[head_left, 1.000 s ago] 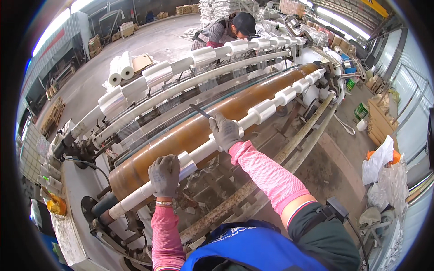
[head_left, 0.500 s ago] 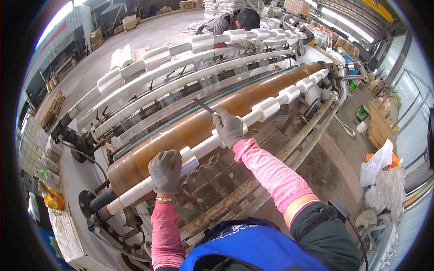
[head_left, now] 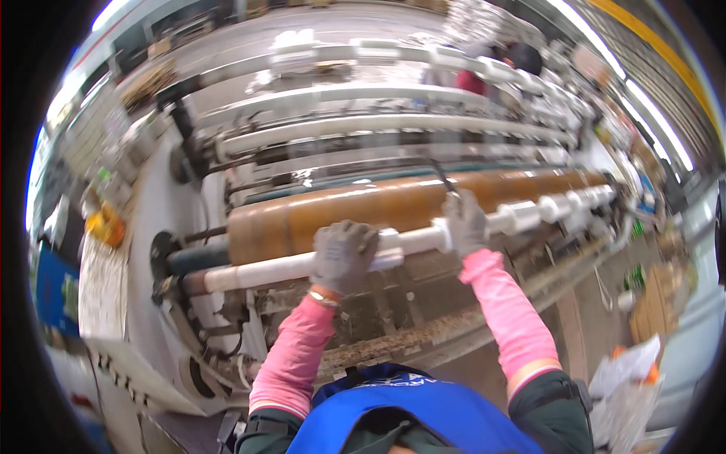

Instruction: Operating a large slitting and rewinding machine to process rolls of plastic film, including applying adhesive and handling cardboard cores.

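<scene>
My left hand (head_left: 344,257), in a grey glove, is closed round the left end of a roll of clear film (head_left: 390,259) on a long white core shaft (head_left: 265,273). Further right, my right hand (head_left: 466,221), gloved too, grips a knife (head_left: 442,175) whose dark blade points up and left over the large brown roller (head_left: 340,201). That hand rests beside another film roll (head_left: 441,235) on the same shaft. Several more rolls (head_left: 518,216) sit spaced along the shaft to the right. Motion blur softens the fingers.
Beyond the brown roller run several pale bars (head_left: 393,123), the farthest carrying film rolls (head_left: 376,50). A white machine side frame (head_left: 113,303) stands left, with an orange container (head_left: 106,225) on it. Another person (head_left: 522,57) is at the far right. Plastic bags (head_left: 624,378) hang at lower right.
My view has swung left, so the machine appears more level and the hands lie further right in the picture. Both hands keep their places on the shaft, and the knife stays in the right.
</scene>
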